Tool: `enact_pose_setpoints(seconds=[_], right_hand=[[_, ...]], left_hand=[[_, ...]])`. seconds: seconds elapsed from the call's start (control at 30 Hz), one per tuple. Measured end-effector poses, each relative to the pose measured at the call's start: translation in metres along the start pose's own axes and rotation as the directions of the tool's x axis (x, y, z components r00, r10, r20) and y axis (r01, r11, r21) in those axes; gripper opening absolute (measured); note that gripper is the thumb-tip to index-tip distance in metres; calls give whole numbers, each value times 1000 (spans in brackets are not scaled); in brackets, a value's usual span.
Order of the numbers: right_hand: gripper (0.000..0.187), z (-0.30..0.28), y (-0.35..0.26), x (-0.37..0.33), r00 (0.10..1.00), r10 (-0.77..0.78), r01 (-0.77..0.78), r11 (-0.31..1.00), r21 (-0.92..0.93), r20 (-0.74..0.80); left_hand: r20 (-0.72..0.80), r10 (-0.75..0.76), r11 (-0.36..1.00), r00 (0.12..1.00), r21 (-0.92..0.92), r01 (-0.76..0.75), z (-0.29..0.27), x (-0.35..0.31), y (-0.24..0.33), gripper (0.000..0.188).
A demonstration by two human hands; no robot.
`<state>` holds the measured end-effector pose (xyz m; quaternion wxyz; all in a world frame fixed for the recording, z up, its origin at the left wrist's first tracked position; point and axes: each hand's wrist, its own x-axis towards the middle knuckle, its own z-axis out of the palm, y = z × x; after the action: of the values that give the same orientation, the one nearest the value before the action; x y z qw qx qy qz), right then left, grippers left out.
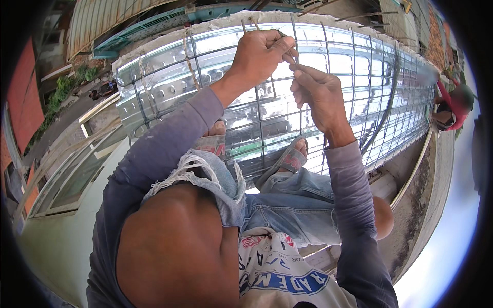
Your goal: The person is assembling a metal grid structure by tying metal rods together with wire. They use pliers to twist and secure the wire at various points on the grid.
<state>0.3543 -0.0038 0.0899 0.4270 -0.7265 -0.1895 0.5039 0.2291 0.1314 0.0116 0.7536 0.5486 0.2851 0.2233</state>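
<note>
Both my hands are raised over a grid of thin steel bars (261, 120) that lies above shiny corrugated metal decking (172, 91). My left hand (259, 55) is closed, thumb against fingers, on a thin wire (290, 59) near the far edge of the grid. Just right of and nearer than it, my right hand (321, 92) is pinched, with thumb and fingertips at the lower end of the same thin piece. Its exact shape is too small to make out. My sandalled feet (292, 159) rest on the grid and decking below my hands.
A rough concrete edge (215, 24) borders the far side of the decking. Bent bar ends (188, 64) stick up at the far left. A dark cable or bar (382, 120) curves over the grid. Another person (452, 105) in red crouches at the far right. A street drops away at left.
</note>
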Motion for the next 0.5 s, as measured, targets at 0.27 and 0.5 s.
enact_pose_setpoints(seconds=[0.27, 0.5], right_hand=[[36, 13, 32, 2, 818, -570, 410, 672, -617, -76], [31, 24, 63, 6, 760, -649, 425, 460, -780, 32]], left_hand=[[-146, -56, 995, 988, 78, 68, 14, 2, 2, 32], [-160, -291, 956, 943, -93, 279, 10, -3, -7, 33]])
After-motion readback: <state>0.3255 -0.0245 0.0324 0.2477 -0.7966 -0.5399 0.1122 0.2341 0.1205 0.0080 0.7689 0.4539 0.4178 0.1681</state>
